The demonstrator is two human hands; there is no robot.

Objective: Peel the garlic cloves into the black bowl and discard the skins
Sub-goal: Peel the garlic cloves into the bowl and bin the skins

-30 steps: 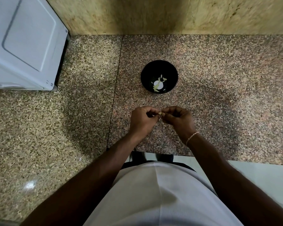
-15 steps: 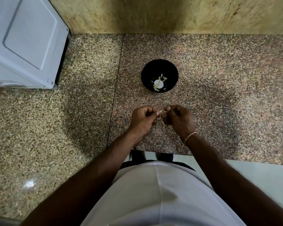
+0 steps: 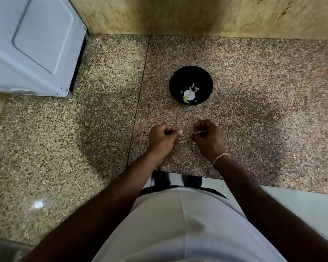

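Standing: a person at a speckled stone counter (image 3: 254, 91), looking down at two bare hands.
Left hand (image 3: 162, 139): curled in a fist, pinching a small pale bit (image 3: 180, 132) at the fingertips. It is too blurry to tell if it is garlic or skin.
Right hand (image 3: 208, 138): curled shut too, pinching a thin pale strip (image 3: 200, 132). A light band (image 3: 220, 157) goes round the wrist.
Gap: the hands are a little apart, not touching.
Black bowl (image 3: 190, 85): sits on the counter past the hands, near them. Nothing blocks it.
In the bowl: a white round piece (image 3: 189, 95) and some small pale bits, hard to name.
Around: a white machine (image 3: 32, 44) at the far left, cut off by the edge. A tan wall (image 3: 197, 14) at the back.
Near: a white shirt (image 3: 187, 224) hides the counter's front edge.
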